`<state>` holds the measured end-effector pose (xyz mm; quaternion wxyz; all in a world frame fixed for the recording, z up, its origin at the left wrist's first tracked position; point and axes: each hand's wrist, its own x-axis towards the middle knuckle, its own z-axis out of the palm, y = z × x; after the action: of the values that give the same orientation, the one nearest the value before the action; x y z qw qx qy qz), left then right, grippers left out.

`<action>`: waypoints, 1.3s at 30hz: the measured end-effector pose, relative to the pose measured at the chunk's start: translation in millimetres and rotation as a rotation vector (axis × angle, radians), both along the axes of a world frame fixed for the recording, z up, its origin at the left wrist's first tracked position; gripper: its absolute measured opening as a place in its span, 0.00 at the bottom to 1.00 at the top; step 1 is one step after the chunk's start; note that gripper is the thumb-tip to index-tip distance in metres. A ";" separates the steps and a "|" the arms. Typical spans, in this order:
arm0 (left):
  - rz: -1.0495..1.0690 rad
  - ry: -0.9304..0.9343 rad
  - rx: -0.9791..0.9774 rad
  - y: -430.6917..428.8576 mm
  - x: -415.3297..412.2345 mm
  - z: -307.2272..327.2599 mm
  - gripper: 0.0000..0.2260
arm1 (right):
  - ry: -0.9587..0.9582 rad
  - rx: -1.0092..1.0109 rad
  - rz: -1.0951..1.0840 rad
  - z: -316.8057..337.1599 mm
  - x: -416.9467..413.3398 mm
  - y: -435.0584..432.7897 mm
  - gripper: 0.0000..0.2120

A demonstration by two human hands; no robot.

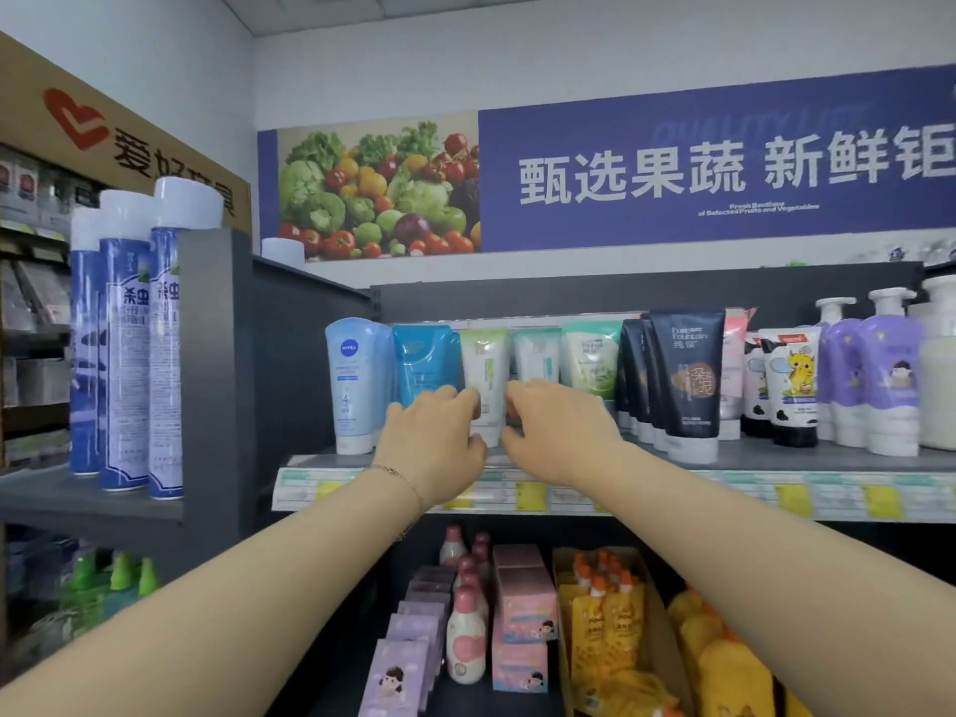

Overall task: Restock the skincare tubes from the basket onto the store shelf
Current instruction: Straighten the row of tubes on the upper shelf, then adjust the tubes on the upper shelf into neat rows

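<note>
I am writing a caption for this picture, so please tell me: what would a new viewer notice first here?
First, the two bare arms reaching in from below, the left hand and right hand meeting around a white tube that stands cap-down in the row on the grey shelf. Next, the blue banner with vegetables high on the back wall. Then the tall blue spray cans at the left.

**A shop corner, grey shelving under a produce banner**

You face a white wall (569, 54) carrying a blue banner (714, 163) with white lettering and a photo of fruit and vegetables; above you, a tiled ceiling (414, 7); dark grey shelving (621, 297) runs below the banner; to your left, a brown cardboard sign (103, 137) tops a second grey unit (217, 354); the light is even.
</note>
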<state>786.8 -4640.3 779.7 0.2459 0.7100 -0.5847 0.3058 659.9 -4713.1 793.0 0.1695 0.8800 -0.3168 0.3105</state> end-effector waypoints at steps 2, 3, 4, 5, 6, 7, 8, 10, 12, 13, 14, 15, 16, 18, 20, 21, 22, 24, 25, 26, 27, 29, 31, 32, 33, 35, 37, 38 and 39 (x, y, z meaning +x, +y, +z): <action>0.011 -0.001 0.011 -2.8 -8.0 1.3 0.11 | 0.021 0.005 -0.005 0.4 -9.7 -2.9 0.07; 0.011 0.004 0.011 -3.6 -11.6 1.8 0.12 | 0.027 0.009 -0.008 1.0 -13.9 -3.7 0.07; 0.008 0.013 0.013 -4.3 -14.8 2.4 0.12 | 0.028 0.013 -0.011 1.8 -18.1 -4.0 0.08; 0.005 0.023 0.019 -4.7 -17.4 2.5 0.12 | 0.027 0.018 -0.013 2.4 -21.8 -4.1 0.08; 0.002 0.029 0.027 -4.9 -19.6 2.3 0.12 | 0.026 0.020 -0.012 2.4 -25.2 -4.1 0.08; 0.002 0.028 0.038 -5.5 -21.1 1.7 0.12 | 0.024 0.018 -0.010 2.0 -28.3 -3.9 0.08; 0.002 0.024 0.047 -6.3 -22.2 1.3 0.12 | 0.022 0.015 -0.009 1.7 -31.0 -3.6 0.07; -0.002 0.019 0.060 -7.8 -23.9 0.8 0.12 | 0.022 0.015 -0.014 1.7 -36.4 -2.5 0.07; -0.019 0.014 0.075 -9.9 -24.9 0.0 0.11 | 0.020 0.019 -0.026 1.6 -41.3 -1.7 0.07; -0.031 0.010 0.084 -11.9 -25.2 -0.8 0.11 | 0.016 0.021 -0.031 1.0 -43.3 -2.0 0.07; -0.046 0.007 0.091 -14.4 -25.5 -1.5 0.11 | 0.009 0.023 -0.035 -0.2 -44.8 -3.0 0.07; -0.063 0.005 0.096 -17.4 -25.7 -2.1 0.11 | 0.000 0.023 -0.039 -1.4 -45.6 -4.9 0.07; -0.078 0.001 0.100 -21.2 -26.0 -1.9 0.10 | -0.006 0.021 -0.043 -1.9 -45.9 -7.1 0.07; -0.099 -0.016 0.110 -28.8 -27.2 -2.6 0.10 | -0.004 0.019 -0.052 -3.0 -45.6 -11.1 0.07; -0.120 -0.034 0.110 -36.4 -29.2 -2.2 0.09 | 0.000 0.023 -0.064 -3.3 -46.0 -13.6 0.09; -0.134 -0.044 0.108 -39.6 -31.0 -1.5 0.09 | -0.001 0.028 -0.071 -3.8 -46.8 -14.1 0.09; -0.146 -0.058 0.105 -43.1 -33.0 -0.4 0.10 | -0.002 0.032 -0.080 -4.8 -47.7 -14.5 0.09; -0.165 -0.081 0.102 -48.8 -38.4 1.4 0.10 | -0.003 0.031 -0.093 -8.8 -50.6 -16.2 0.10; -0.176 -0.086 0.098 -51.2 -42.0 2.2 0.10 | -0.007 0.026 -0.099 -10.5 -53.0 -17.6 0.10; -0.191 -0.087 0.095 -53.6 -46.0 2.9 0.10 | -0.015 0.025 -0.102 -11.8 -56.4 -18.6 0.09; -0.209 -0.083 0.095 -55.8 -50.5 3.6 0.09 | -0.026 0.027 -0.104 -12.0 -60.7 -19.6 0.09; -0.239 -0.079 0.101 -59.8 -60.4 5.0 0.09 | -0.043 0.031 -0.112 -11.1 -71.0 -20.7 0.09; -0.250 -0.077 0.104 -63.2 -71.7 6.0 0.09 | -0.049 0.022 -0.120 -10.7 -82.8 -22.2 0.11; -0.252 -0.076 0.100 -65.0 -77.9 6.1 0.09 | -0.049 0.013 -0.121 -10.6 -89.1 -23.7 0.11; -0.256 -0.078 0.096 -66.4 -85.0 6.2 0.08 | -0.047 0.003 -0.121 -10.3 -95.8 -25.5 0.11; -0.270 -0.086 0.092 -68.1 -102.1 6.7 0.08 | -0.048 -0.009 -0.118 -9.2 -111.1 -29.6 0.10; -0.278 -0.096 0.096 -70.1 -121.9 9.0 0.07 | -0.058 -0.009 -0.108 -6.1 -128.7 -32.7 0.08; -0.281 -0.102 0.090 -71.7 -132.4 10.9 0.06 | -0.063 -0.008 -0.102 -4.1 -138.2 -34.1 0.08; -0.280 -0.104 0.080 -73.4 -142.5 12.5 0.05 | -0.061 -0.008 -0.098 -2.1 -147.7 -36.2 0.08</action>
<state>644.3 -4713.7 792.2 0.2269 0.6140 -0.7017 0.2815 512.2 -4749.3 790.9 0.1784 0.8529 -0.3631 0.3300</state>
